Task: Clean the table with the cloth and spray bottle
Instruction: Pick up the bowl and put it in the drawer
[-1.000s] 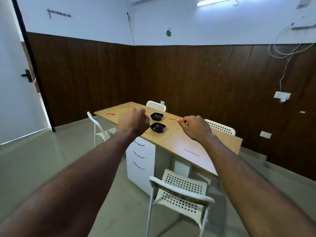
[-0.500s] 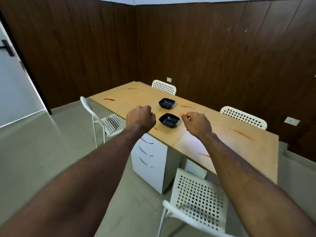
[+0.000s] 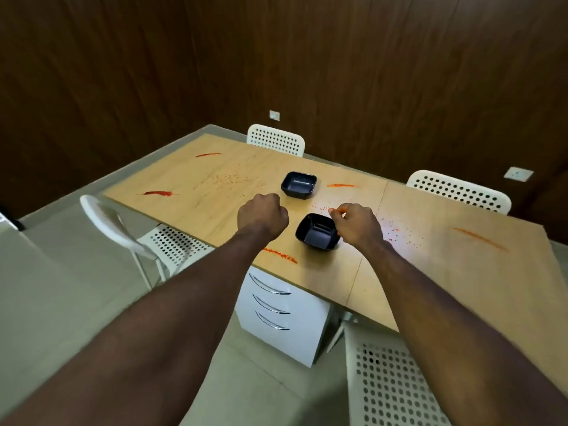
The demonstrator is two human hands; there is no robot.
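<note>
Light-wood worktop point(image 3: 199, 207) fills the middle of the view, near corner at right, w/ a seam btwn its two boards on the right part. Both bare forearms reach out over it.

Left hand point(image 3: 262, 215) is clenched in a fist, back up, nothing visible in it. It sits over the worktop just left of the near bowl point(image 3: 318, 238) & just near-left of the far bowl point(image 3: 298, 184). Right hand point(image 3: 358, 224) has its fingers curled under, thumb & forefinger tips meeting at its far-left side, nothing visible in the pinch. It overlaps the near bowl's right rim in the view; touching or not, can't tell. Both bowls are black, square, upright, apart from each other.

Red streaks on the worktop:
- far-left streak point(image 3: 209, 154)
- left streak point(image 3: 158, 193)
- streak right of the far bowl point(image 3: 340, 185)
- streak at the near edge point(image 3: 279, 255), partly under the left forearm
- long streak point(image 3: 481, 239) on the right board

Fine reddish crumbs point(image 3: 229, 179) lie left of the far bowl; more crumbs point(image 3: 399, 233) are scattered just right of the right hand.

Below the near edge stands a white drawer unit point(image 3: 282, 318) w/ 3 curved chrome handles. White perforated chairs: far chair point(image 3: 276, 139) & far-right chair point(image 3: 458, 190) against the far side, left chair point(image 3: 147, 238) at the left side, near chair point(image 3: 393, 379) at bottom right. Dark wood panelling behind, w/ two sockets low on it.
</note>
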